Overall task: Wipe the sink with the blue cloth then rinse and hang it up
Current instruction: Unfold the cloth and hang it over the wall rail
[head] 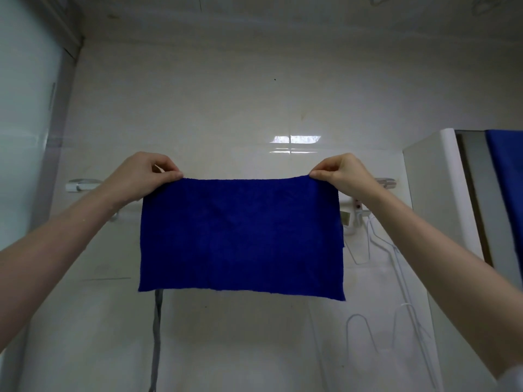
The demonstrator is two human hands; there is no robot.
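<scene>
Blue cloth point(240, 236) held spread flat in front of wall rail point(82, 185), top edge approx. level w/ it. Left hand point(141, 176) & right hand point(342, 176) each pinch a top corner. Prob. hanging step; next: lift edge over rail, drape evenly.

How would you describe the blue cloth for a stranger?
Look at the pale tiled wall. Before its middle, the left hand and right hand pinch the top corners of the blue cloth. Unlike the narrow blue strip at the right edge, it is a wide, flat rectangle.
</scene>
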